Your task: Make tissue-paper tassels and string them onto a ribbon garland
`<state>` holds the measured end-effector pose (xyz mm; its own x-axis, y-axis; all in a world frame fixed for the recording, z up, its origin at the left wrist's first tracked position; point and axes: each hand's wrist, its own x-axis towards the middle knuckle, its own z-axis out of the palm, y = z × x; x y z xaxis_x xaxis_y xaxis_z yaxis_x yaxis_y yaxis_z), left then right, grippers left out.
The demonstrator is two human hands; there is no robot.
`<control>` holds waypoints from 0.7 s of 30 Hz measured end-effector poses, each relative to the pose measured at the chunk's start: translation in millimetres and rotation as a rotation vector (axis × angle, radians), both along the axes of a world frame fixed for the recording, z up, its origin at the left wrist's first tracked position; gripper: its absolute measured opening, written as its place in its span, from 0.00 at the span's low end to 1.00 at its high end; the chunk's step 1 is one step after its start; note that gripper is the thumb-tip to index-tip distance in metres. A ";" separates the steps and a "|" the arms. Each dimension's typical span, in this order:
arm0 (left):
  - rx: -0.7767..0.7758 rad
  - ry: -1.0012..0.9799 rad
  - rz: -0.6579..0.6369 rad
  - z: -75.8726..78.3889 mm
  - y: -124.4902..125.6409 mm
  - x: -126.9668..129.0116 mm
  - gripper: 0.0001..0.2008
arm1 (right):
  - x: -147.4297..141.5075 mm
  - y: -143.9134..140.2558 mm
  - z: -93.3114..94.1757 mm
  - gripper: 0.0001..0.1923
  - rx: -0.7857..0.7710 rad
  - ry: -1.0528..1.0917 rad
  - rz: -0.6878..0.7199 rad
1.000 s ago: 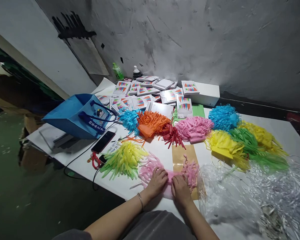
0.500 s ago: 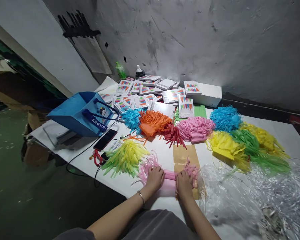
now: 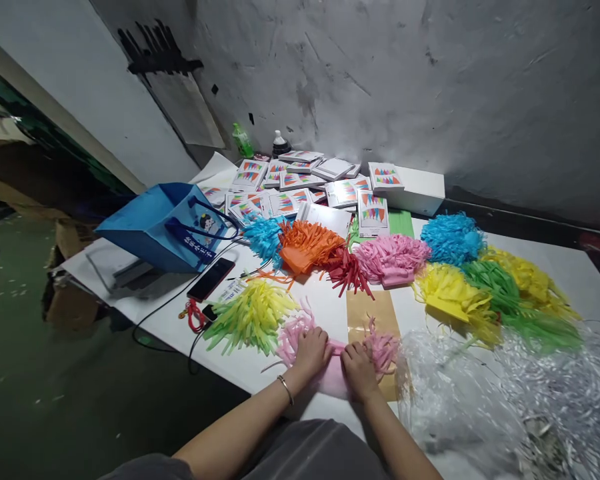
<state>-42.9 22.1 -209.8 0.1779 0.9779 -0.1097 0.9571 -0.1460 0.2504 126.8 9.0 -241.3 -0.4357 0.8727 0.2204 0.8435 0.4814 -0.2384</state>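
Note:
A pink tissue-paper tassel (image 3: 335, 375) lies on the table in front of me, its uncut middle gathered into a narrow band with cut fringe at both ends. My left hand (image 3: 311, 352) is closed, its fingers pressed on the left part of the band. Close beside it, my right hand (image 3: 359, 367) presses the right part with curled fingers. Between the hands a short stretch of band shows. Beneath the right end lies a brown paper sheet (image 3: 373, 307). The yellow-green fringe bundle (image 3: 253, 313) sits left of my hands.
Fringed paper bundles in orange (image 3: 310, 250), pink (image 3: 393, 259), blue (image 3: 453, 237) and yellow (image 3: 453, 293) line the table. Clear plastic wrap (image 3: 455, 393) and silvery strips (image 3: 570, 393) lie right. A blue bag (image 3: 145, 223), a phone (image 3: 211, 279) and several boxed packs (image 3: 293, 200) stand behind.
My right hand has slid left along the pink band, closer to my left hand. Less of the band shows between them. The left hand has barely moved.

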 end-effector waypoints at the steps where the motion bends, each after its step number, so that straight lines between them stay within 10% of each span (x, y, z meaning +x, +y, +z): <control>1: 0.033 -0.020 -0.028 -0.7 -2.5 -2.1 0.15 | 0.0 -0.2 -2.0 0.07 0.002 0.010 -0.006; 11: 0.148 -0.143 -0.306 -22.3 -12.2 -18.5 0.08 | 0.6 -8.4 -7.9 0.06 0.029 0.034 0.028; 21: 0.042 -0.160 -0.166 -8.2 -24.6 -26.6 0.09 | 15.1 -18.0 -5.4 0.07 0.010 0.097 -0.134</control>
<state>-69.5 -2.5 -218.0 0.3481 0.9371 -0.0268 0.8679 -0.3113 0.3870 141.9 -9.0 -246.8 -0.2918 0.9192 0.2644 0.8735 0.3687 -0.3179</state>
